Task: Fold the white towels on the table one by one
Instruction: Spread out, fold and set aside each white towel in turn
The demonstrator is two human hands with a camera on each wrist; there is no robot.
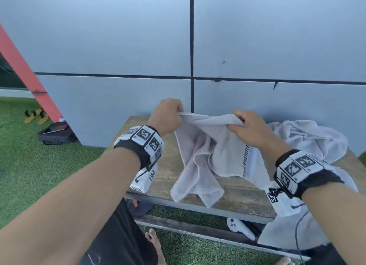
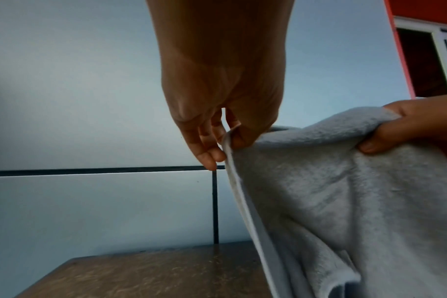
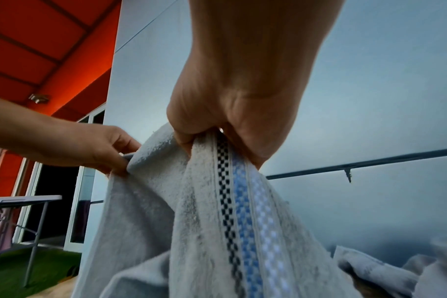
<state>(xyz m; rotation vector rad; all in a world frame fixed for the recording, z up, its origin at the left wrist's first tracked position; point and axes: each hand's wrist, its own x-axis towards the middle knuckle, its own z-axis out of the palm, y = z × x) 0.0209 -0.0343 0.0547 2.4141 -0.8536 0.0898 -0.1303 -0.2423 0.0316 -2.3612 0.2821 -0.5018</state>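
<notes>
**Towel held up by its top edge, ready to be spread**

The left hand [image 1: 168, 114] and right hand [image 1: 248, 127] are each pinching the top hem of a white towel [image 1: 213, 155], holding it above the wooden counter [image 1: 158, 177]. Fingers are curling onto cloth. It is looking soft, light and limp, so gripping at the corners seems best. Its lower corners are bunching, hiding their layout. The crumpled towels [image 1: 309, 140] are lying further right.

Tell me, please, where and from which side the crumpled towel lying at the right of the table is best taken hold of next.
Judging by its heap, take the crumpled towel at the loose hem nearest the right hand, coming from above. Its corners are hidden in folds, so an exposed edge is probably the best start. Both hands now hold the striped towel.
</notes>
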